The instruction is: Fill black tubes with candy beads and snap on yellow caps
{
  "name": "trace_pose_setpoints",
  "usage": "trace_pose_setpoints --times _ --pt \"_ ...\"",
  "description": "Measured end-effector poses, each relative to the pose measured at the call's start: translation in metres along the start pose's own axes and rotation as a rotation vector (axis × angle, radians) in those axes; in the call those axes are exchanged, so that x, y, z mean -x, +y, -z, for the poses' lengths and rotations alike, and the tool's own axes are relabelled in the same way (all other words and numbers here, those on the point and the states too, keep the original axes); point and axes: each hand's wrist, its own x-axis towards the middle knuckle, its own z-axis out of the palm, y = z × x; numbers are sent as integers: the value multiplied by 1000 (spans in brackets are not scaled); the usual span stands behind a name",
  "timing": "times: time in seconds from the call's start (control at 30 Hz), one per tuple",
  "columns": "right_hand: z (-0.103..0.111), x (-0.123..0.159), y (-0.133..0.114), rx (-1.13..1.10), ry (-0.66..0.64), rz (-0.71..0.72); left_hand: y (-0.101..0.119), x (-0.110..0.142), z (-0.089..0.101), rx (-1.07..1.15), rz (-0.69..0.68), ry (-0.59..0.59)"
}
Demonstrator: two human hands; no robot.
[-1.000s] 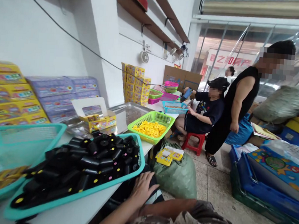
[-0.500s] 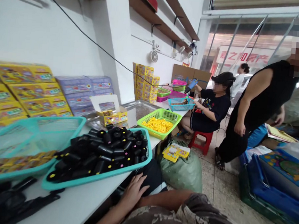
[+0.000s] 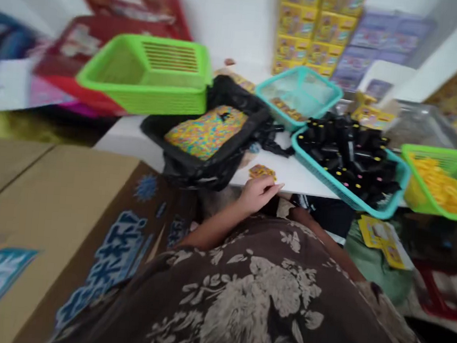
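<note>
My left hand (image 3: pixel 261 193) is at the table's near edge, just in front of a small pile of yellow printed packets (image 3: pixel 262 172). It looks loosely open, with a finger stretched to the right and nothing visible held, though blur softens the fingers. My right forearm (image 3: pixel 315 224) crosses my lap toward the left hand; the right hand itself is hidden. Left of the packets, a black-lined tub (image 3: pixel 170 145) holds many tiny colourful pieces (image 3: pixel 208 132). To the right, a teal basket (image 3: pixel 320 175) is heaped with small black bottle-like pieces (image 3: pixel 346 150).
A green basket (image 3: pixel 171 100) stands at the back left. Another teal basket (image 3: pixel 320 78) is behind the black pieces. At right, a green basket (image 3: pixel 430 200) holds yellow pieces (image 3: pixel 443 182). A large cardboard box (image 3: pixel 71 179) is close on my left. Yellow boxes (image 3: pixel 316 30) are stacked behind.
The view has swung left and down, bringing the tub, packets and cardboard box into sight and leaving the other people out. My left hand's fingers look less spread than before.
</note>
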Motion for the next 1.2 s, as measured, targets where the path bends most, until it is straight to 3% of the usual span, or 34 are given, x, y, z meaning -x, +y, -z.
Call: trace_pose_setpoints --times 0.07,0.13,0.23,0.37,0.47,0.57,0.67,0.73,0.83,0.9,0.97,1.07,1.2 --pt "-21 -22 20 52 -167 15 -16 14 22 -173 74 201" --pt "-30 -32 37 105 -248 33 -24 23 37 -354 210 271" --pt "-36 -36 52 141 -285 58 -25 18 46 -551 426 143" --pt "-40 -36 57 118 -313 103 -16 -8 43 -702 611 -38" --pt "-36 -36 58 71 -325 145 -14 -21 43 -776 692 -80" --pt "-26 -32 62 23 -300 150 -19 -27 46 -797 688 -161" --pt "-4 -13 56 -21 -255 106 -26 -30 47 -812 702 -248" --pt "21 6 38 -59 -216 107 -29 -32 46 -851 717 -244" --pt "76 29 -3 -117 -118 216 -33 -33 46 -888 677 -168" --pt "117 32 -28 -78 40 273 -35 -32 47 -877 644 -155" --pt "153 22 -42 88 253 258 -37 -31 48 -854 620 -163" --pt "187 -14 -39 420 515 86 -42 -29 49 -813 585 -130" --pt "197 -65 -24 661 503 -19 -48 -25 48 -772 556 -30"
